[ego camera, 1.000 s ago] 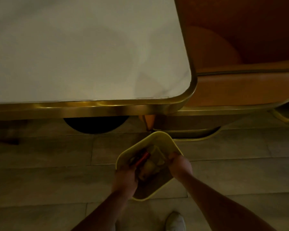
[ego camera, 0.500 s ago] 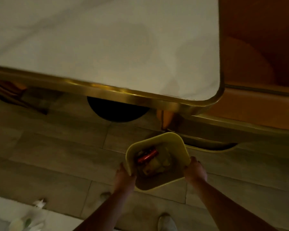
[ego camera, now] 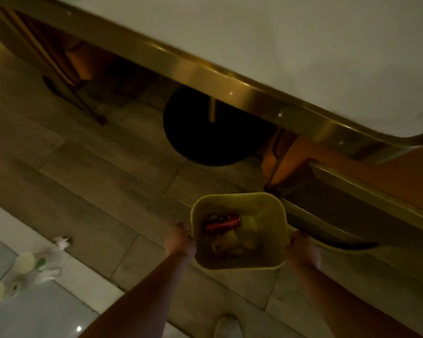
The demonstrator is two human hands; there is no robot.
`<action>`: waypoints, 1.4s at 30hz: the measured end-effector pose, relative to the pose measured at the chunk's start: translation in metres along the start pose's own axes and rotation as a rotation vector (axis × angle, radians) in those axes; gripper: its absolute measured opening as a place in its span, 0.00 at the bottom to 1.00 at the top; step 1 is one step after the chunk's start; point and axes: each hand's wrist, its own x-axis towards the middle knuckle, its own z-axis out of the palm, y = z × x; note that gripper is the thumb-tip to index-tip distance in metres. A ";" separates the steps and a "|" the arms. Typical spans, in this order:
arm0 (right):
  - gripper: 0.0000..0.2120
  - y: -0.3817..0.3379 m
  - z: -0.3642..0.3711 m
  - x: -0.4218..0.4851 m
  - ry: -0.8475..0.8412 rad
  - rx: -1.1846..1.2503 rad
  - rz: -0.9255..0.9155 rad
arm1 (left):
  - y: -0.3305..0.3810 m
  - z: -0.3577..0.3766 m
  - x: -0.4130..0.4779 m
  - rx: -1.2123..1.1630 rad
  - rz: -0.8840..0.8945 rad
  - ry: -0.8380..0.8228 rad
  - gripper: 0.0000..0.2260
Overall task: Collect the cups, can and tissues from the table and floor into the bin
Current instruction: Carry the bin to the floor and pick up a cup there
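Note:
A yellow bin [ego camera: 274, 208] hangs between my two hands, low in the middle of the view. My left hand [ego camera: 180, 241] grips its left wall and my right hand [ego camera: 302, 250] grips its right wall. Inside lie a red can [ego camera: 222, 224] and pale crumpled tissues or cups [ego camera: 235, 242]. On the floor at the far left lie two pale cups [ego camera: 25, 262] and white crumpled tissues [ego camera: 48, 273]. The white table top [ego camera: 303, 45] with a gold rim fills the upper right and shows nothing on it.
A black round table base [ego camera: 205, 137] stands under the table. An orange bench seat [ego camera: 388, 176] with a gold rail runs along the right. A chair's legs [ego camera: 83, 101] stand at the upper left. My shoe [ego camera: 227, 326] is at the bottom edge.
The view has swung left, so the table slid to the upper right and the cups and tissues on the floor came further into sight. Both hands keep hold of the bin.

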 end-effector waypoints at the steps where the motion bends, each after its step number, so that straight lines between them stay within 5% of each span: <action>1: 0.04 -0.003 0.001 -0.004 -0.001 0.003 -0.018 | -0.006 -0.006 0.000 -0.010 -0.006 0.017 0.11; 14: 0.04 -0.101 0.025 -0.086 -0.226 -0.078 -0.345 | -0.118 -0.109 -0.066 -0.342 -0.213 0.249 0.05; 19: 0.17 -0.174 0.055 -0.123 -0.267 -0.112 -0.502 | -0.181 -0.137 -0.074 -0.433 -0.323 0.343 0.05; 24: 0.11 -0.230 0.099 -0.176 -0.320 -0.162 -0.613 | -0.254 -0.163 -0.075 -0.524 -0.451 0.401 0.11; 30: 0.15 -0.282 0.155 -0.242 -0.404 -0.263 -0.717 | -0.339 -0.193 -0.090 -0.584 -0.581 0.473 0.13; 42: 0.10 -0.320 0.273 -0.385 -0.583 -0.496 -0.974 | -0.502 -0.209 -0.143 -0.719 -0.882 0.695 0.13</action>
